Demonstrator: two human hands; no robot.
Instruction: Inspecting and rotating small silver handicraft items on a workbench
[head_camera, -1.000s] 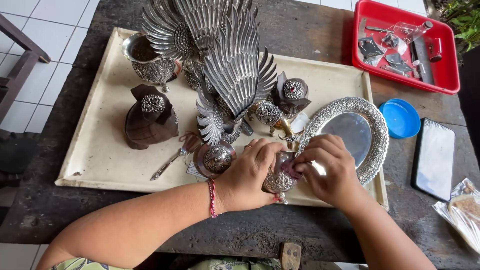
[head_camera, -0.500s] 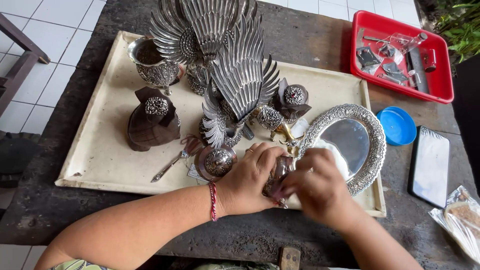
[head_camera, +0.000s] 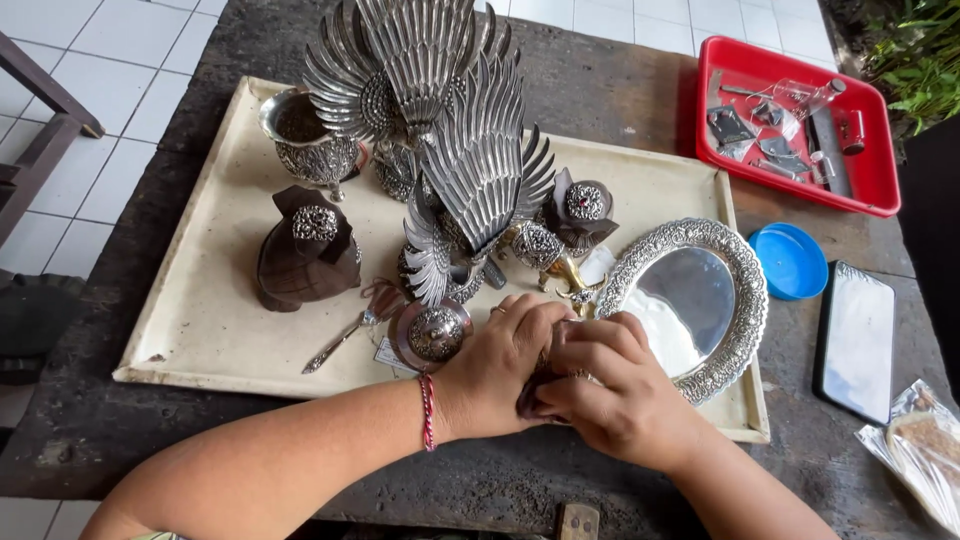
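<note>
While both hands clasp it | small dark silver piece (head_camera: 540, 385) mostly hidden | fingers (head_camera: 590, 345) clenched around it

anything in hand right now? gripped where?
Both hands, left hand and right hand, close around one small dark piece at the tray's front edge. It is mostly hidden; the exact grip point cannot be told.

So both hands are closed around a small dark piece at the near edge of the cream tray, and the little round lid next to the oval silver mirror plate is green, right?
Not quite: the head view shows that the round lid is blue, not green. The rest holds: the left hand and right hand are closed around a small dark piece at the near edge of the cream tray, beside the oval silver mirror plate.
</note>
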